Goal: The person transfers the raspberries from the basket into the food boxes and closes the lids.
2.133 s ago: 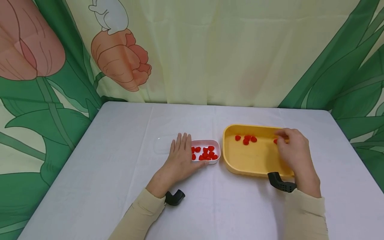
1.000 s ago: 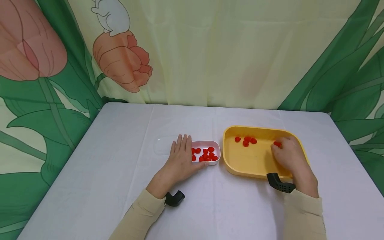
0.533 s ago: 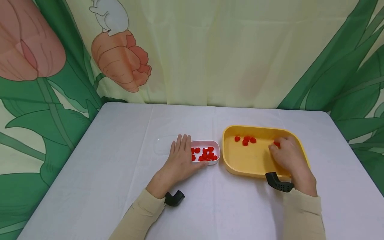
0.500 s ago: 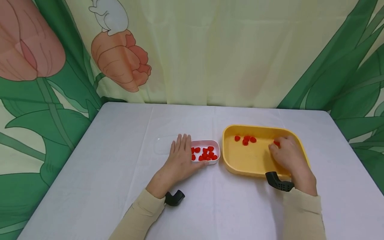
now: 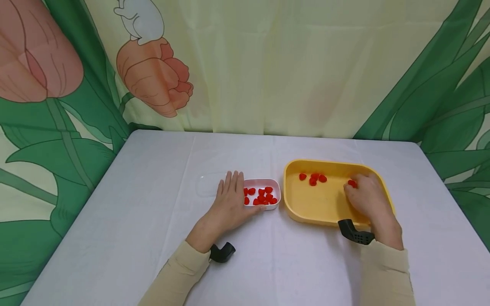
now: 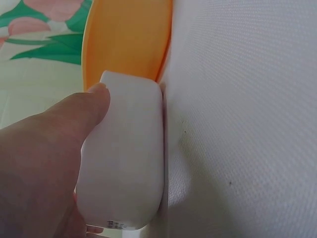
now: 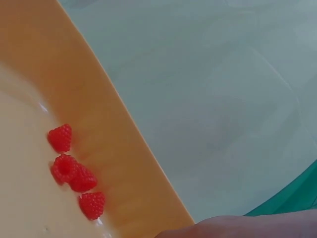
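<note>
In the head view my left hand lies with straight fingers over the left end of a small pink-and-white box that holds several red raspberries. The left wrist view shows its thumb resting at the rim of the box. My right hand reaches into the right part of a yellow tray, and its curled fingertips pinch a raspberry. Several more raspberries lie along the far wall of the tray, a few touching each other.
A clear plastic lid lies left of the box, partly behind the left fingers. The tray stands close to the right of the box on a white tablecloth. A printed curtain hangs behind the table.
My right hand has lowered into the tray, its fingertips closing round the raspberry at the right, and shifted slightly left. The left hand and the box have stayed in place.
</note>
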{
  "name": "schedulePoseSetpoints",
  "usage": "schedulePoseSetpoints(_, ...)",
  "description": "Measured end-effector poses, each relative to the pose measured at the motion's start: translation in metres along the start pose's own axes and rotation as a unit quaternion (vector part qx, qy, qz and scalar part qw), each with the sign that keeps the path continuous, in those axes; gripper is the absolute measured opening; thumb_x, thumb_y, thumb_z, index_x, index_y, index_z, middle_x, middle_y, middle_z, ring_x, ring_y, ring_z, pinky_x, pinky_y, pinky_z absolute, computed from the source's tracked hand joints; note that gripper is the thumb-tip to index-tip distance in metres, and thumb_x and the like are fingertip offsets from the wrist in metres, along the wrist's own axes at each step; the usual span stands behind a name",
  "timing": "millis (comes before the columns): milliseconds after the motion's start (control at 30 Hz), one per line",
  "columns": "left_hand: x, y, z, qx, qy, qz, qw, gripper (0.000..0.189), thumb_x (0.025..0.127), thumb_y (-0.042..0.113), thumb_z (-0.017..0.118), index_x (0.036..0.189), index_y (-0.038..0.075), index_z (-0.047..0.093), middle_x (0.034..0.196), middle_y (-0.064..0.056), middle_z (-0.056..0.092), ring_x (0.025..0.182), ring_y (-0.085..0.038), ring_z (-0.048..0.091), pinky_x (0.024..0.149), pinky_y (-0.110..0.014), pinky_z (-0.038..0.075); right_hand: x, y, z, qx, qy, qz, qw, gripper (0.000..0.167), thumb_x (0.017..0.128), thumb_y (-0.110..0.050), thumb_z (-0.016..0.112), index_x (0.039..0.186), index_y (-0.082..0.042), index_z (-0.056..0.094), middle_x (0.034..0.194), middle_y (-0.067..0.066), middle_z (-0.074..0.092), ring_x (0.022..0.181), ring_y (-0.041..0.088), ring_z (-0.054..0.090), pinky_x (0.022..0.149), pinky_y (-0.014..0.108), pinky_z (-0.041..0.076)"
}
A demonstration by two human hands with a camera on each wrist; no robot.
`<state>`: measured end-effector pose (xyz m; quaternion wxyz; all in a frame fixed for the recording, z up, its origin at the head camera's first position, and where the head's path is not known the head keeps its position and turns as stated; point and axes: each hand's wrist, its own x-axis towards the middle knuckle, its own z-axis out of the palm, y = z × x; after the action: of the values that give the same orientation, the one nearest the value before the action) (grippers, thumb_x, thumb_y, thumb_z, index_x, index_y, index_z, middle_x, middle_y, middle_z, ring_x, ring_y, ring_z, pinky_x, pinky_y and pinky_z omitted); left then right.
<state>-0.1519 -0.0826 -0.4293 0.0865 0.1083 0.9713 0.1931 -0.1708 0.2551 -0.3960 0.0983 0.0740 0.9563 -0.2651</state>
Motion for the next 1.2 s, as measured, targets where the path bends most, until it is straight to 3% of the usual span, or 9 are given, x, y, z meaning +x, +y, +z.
schedulePoseSetpoints(200, -0.0003, -0.0002, -0.0001, -0.002, 0.003, 0.004, 1.0, 0.111, 0.082, 0.066, 0.066, 0.158, 0.003, 0.014, 0.165, -0.018, 0.016, 0.154, -0.038, 0.007, 0.125, -0.055, 0.011, 0.0013, -0.0005, -0.0012, -0.013, -0.034, -0.004, 0.9993, 0.05, 0.102, -0.017, 0.047, 0.14, 0.015, 0.04, 0.135, 0.037, 0.043, 0.108, 0.045, 0.041, 0.104, 0.065, 0.04)
schedulePoseSetpoints(500, 0.0001, -0.0003, 0.0021, 0.002, 0.0, 0.002, 1.0, 0.111, 0.082, 0.065, 0.066, 0.158, 0.003, 0.014, 0.165, -0.018, 0.017, 0.154, -0.038, 0.009, 0.124, -0.055, 0.012, 0.0006, -0.0022, 0.0015, -0.007, -0.047, -0.004, 0.9989, 0.045, 0.102, -0.018, 0.051, 0.135, 0.013, 0.049, 0.136, 0.035, 0.046, 0.105, 0.042, 0.047, 0.098, 0.057, 0.048)
schedulePoseSetpoints(867, 0.001, -0.0005, 0.002, 0.001, -0.002, -0.002, 1.0, 0.112, 0.081, 0.067, 0.065, 0.158, 0.004, 0.013, 0.165, -0.017, 0.016, 0.155, -0.037, 0.008, 0.125, -0.054, 0.012, 0.0013, -0.0026, 0.0019, -0.009, -0.048, -0.01, 0.9987, 0.04, 0.1, -0.017, 0.055, 0.129, 0.01, 0.056, 0.133, 0.034, 0.05, 0.105, 0.042, 0.048, 0.098, 0.057, 0.048)
schedulePoseSetpoints(1033, 0.0012, -0.0006, 0.0018, 0.001, -0.002, -0.001, 1.0, 0.112, 0.082, 0.068, 0.064, 0.158, 0.004, 0.013, 0.166, -0.017, 0.016, 0.155, -0.037, 0.007, 0.125, -0.054, 0.011, -0.0003, -0.0036, 0.003, 0.002, -0.048, 0.004, 0.9989, 0.036, 0.098, -0.017, 0.06, 0.125, 0.008, 0.06, 0.12, 0.029, 0.059, 0.098, 0.036, 0.051, 0.085, 0.043, 0.053)
schedulePoseSetpoints(1200, 0.0014, -0.0008, 0.0015, 0.0, -0.002, -0.001, 1.0, 0.112, 0.082, 0.068, 0.064, 0.158, 0.004, 0.013, 0.166, -0.017, 0.016, 0.155, -0.037, 0.007, 0.125, -0.054, 0.011, -0.0011, -0.004, 0.0029, -0.006, -0.063, 0.001, 0.998, 0.028, 0.096, -0.015, 0.062, 0.117, 0.004, 0.064, 0.105, 0.023, 0.062, 0.091, 0.031, 0.053, 0.074, 0.029, 0.049)
